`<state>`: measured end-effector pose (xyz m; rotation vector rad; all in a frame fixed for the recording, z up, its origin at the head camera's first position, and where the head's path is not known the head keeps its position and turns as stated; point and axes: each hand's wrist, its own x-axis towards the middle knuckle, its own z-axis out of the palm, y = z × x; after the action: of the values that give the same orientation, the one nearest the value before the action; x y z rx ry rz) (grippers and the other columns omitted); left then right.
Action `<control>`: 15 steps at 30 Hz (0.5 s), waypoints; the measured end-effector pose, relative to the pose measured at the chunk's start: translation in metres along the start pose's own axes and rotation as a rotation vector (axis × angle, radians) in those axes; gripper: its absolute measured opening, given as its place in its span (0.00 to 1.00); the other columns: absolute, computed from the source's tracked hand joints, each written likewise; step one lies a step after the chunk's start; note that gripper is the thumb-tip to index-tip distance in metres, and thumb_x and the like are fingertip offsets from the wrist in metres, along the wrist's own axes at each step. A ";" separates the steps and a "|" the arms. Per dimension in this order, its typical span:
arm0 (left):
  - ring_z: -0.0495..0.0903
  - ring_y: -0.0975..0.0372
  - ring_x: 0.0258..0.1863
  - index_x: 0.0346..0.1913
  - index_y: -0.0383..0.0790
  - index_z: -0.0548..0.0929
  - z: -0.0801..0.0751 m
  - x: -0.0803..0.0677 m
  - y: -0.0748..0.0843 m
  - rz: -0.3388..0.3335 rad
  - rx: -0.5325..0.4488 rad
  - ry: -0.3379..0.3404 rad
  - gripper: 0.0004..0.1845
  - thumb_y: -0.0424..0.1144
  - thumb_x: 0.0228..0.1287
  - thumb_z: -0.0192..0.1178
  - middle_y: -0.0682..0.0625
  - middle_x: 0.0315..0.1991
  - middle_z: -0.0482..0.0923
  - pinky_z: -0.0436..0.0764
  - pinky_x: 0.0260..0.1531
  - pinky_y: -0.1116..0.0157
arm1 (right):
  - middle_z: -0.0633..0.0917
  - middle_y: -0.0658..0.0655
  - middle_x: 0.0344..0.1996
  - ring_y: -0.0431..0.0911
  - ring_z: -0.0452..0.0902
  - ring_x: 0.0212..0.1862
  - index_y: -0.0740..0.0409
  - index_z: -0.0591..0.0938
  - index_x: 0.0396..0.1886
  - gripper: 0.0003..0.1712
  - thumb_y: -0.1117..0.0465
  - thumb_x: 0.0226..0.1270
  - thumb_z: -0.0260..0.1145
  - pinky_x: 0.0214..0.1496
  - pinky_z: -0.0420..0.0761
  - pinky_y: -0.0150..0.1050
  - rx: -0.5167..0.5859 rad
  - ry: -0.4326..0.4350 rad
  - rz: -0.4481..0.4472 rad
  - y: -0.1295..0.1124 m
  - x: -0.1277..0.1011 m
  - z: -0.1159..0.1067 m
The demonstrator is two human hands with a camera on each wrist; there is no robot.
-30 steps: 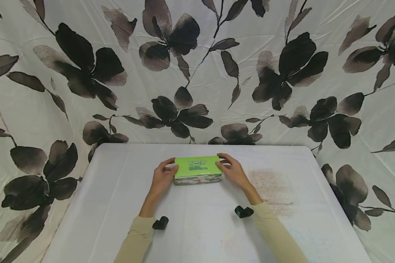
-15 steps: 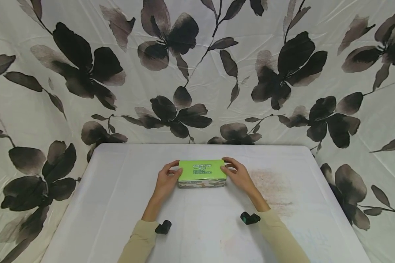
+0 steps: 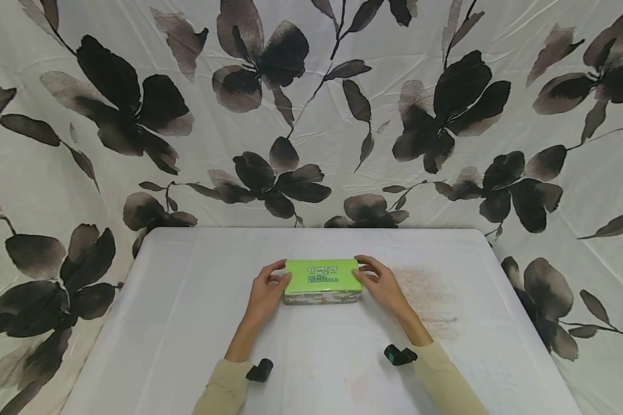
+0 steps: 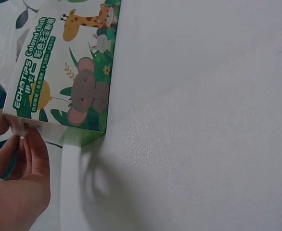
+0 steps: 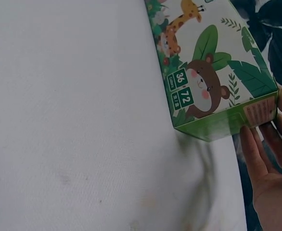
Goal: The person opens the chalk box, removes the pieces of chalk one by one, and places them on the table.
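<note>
A box of colored chalk (image 3: 322, 278) with a bright green top is held between my two hands over the white table. At its left end my left hand (image 3: 266, 290) grips the edge with thumb and fingers. My right hand (image 3: 384, 285) holds the opposite end the same way. The left wrist view shows the printed side of the chalk box (image 4: 83, 72) with an elephant and a giraffe, and my left fingertips on its end panel. In the right wrist view, a bear and "36" and "72" show on the box (image 5: 206, 82). Whether its underside touches the table is unclear.
The white table (image 3: 187, 323) has a reddish-brown smudge (image 3: 428, 300) right of the box. Behind and beside it hangs a white cloth with dark flowers (image 3: 280, 173). Small black devices (image 3: 260, 370) are worn at both wrists.
Both hands have moved the chalk box a little to the right and nearer to me. Their hold on its ends looks the same.
</note>
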<state>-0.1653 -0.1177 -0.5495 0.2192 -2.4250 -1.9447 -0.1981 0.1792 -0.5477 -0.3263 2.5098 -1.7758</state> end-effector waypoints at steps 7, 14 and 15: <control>0.75 0.58 0.47 0.68 0.43 0.78 0.002 -0.007 -0.001 0.023 -0.014 -0.006 0.24 0.38 0.72 0.66 0.45 0.63 0.76 0.76 0.39 0.72 | 0.80 0.63 0.63 0.53 0.78 0.58 0.64 0.76 0.68 0.27 0.57 0.75 0.68 0.62 0.81 0.42 -0.017 0.009 -0.019 0.002 -0.008 -0.001; 0.75 0.58 0.47 0.68 0.42 0.78 0.005 -0.016 -0.003 0.033 -0.022 -0.013 0.23 0.37 0.72 0.65 0.45 0.62 0.77 0.77 0.40 0.72 | 0.80 0.61 0.63 0.53 0.77 0.59 0.62 0.76 0.69 0.29 0.55 0.74 0.69 0.62 0.80 0.40 0.000 0.002 0.008 0.001 -0.018 -0.004; 0.75 0.58 0.47 0.68 0.42 0.78 0.005 -0.017 -0.003 0.036 -0.022 -0.017 0.23 0.37 0.73 0.65 0.45 0.63 0.76 0.77 0.40 0.72 | 0.80 0.61 0.64 0.53 0.77 0.59 0.62 0.76 0.69 0.29 0.55 0.74 0.69 0.62 0.80 0.40 0.002 0.003 0.012 0.002 -0.020 -0.005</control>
<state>-0.1485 -0.1110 -0.5520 0.1584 -2.3991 -1.9654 -0.1798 0.1885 -0.5489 -0.3086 2.5061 -1.7761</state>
